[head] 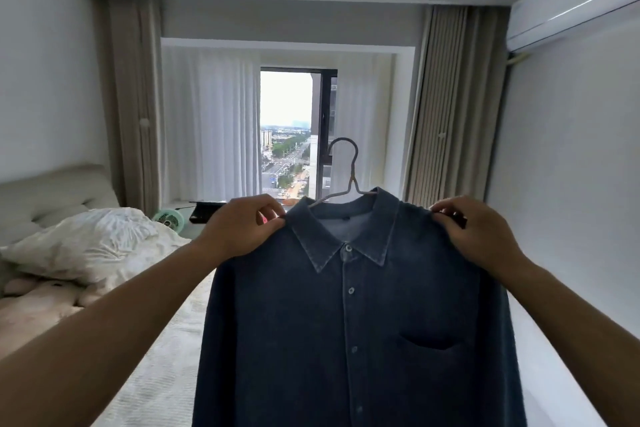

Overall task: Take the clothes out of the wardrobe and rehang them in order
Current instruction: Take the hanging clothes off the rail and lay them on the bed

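Pinching each shoulder, the left hand (pixel 242 225) and right hand (pixel 481 232) hold a ribbed dark-blue shirt (pixel 353 322) on a thin wire hanger (pixel 349 170), frame centre.

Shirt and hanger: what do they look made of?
Shirt: dark blue woven cloth, matte, likely denim or corduroy; faint ribbed texture, paler worn seams at the collar. Hanger: thin bent wire, probably metal, dull grey finish with a twisted neck.

The shirt (pixel 349 322) is dark blue with grey buttons. The hanger (pixel 348 173) is grey. The curtains (pixel 128 104) are beige, the sheer drapes (pixel 211 121) white, the pillow (pixel 90 243) white, the fan (pixel 168 218) mint green.
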